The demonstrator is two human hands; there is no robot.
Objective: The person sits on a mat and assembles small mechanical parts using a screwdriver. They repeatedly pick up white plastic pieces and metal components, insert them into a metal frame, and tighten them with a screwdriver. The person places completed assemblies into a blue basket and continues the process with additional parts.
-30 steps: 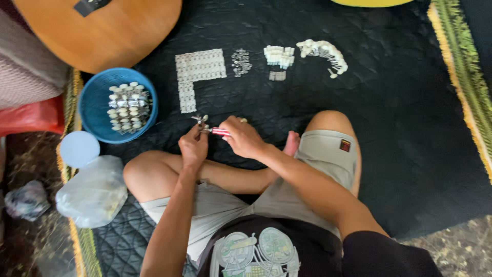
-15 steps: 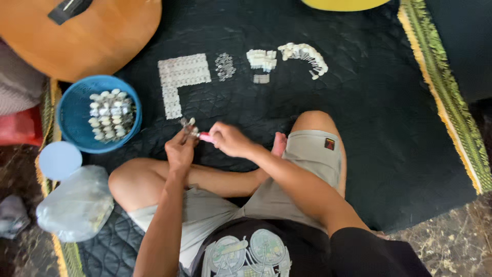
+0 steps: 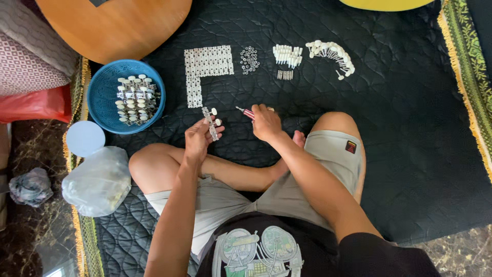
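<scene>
While seated, left hand (image 3: 199, 137) grip clenched on tuner strip (image 3: 211, 123), right hand (image 3: 265, 122) grasping screwdriver (image 3: 246, 112)

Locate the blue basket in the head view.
The blue basket sits on the black quilted mat, far on the person's left, just below the wooden guitar body and above the white round lid.

Left hand (image 3: 199, 137) grips tuner strip (image 3: 211, 123); right hand (image 3: 265, 122) holds red-handled screwdriver (image 3: 246, 112).

Metal tuner strip (image 3: 211, 123), white knobs, upright, red-handled screwdriver (image 3: 247, 112), seemingly level
</scene>
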